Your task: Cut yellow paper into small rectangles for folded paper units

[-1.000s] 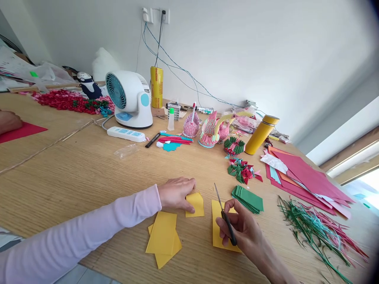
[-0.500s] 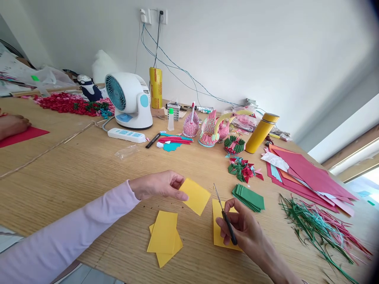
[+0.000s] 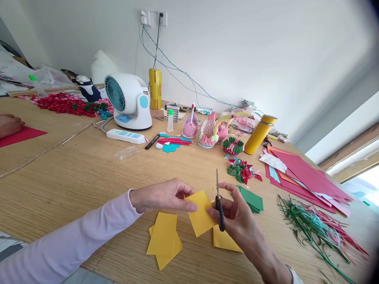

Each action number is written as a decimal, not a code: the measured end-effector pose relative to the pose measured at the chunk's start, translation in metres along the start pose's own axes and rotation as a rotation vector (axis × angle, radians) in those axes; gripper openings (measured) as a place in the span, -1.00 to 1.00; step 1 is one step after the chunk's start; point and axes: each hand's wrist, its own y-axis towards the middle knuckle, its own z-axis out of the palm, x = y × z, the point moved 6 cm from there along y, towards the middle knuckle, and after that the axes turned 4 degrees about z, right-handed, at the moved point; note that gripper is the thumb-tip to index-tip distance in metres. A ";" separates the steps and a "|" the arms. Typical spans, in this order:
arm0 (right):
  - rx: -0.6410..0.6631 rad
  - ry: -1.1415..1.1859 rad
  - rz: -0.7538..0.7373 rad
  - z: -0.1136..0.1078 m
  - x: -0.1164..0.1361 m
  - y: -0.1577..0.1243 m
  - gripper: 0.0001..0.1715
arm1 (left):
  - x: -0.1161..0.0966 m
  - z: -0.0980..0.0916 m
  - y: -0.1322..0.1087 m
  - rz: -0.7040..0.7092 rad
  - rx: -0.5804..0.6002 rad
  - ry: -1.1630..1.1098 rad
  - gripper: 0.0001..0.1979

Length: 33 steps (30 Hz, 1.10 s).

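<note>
the left hand was closed on a yellow paper piece, with its thumb over the left side of the paper. this piece was held above the table, between the two hands. the right hand was closed around the black handle of the scissors, and its thumb seemed to touch the right edge of the same piece. the blades pointed upward, away from the person; whether they were parted, i could not tell.

the main risk, in my judgement, was this double duty of the right hand – if its fingers loosened to take the paper, the scissors could turn or slip. a tilt of the blades to the left could then nick the paper, or even the left fingers, which were near. also, if both thumbs pressed unevenly, the thin piece could bend and get a crease.

below, the yellow pile lay crossed and loose, and another yellow sheet was under the right hand – a low wrist could push it askew.
</note>
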 end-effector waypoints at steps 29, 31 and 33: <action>-0.151 0.051 0.006 -0.011 0.006 -0.003 -0.49 | 0.011 0.023 0.016 0.219 -0.457 -0.322 -0.68; -0.062 -0.110 0.036 -0.020 0.014 -0.007 -0.53 | 0.008 0.021 0.015 0.216 -0.437 -0.261 -0.66; 0.031 -0.308 0.047 -0.031 0.022 -0.014 -0.57 | 0.007 0.021 0.013 0.200 -0.412 -0.214 -0.64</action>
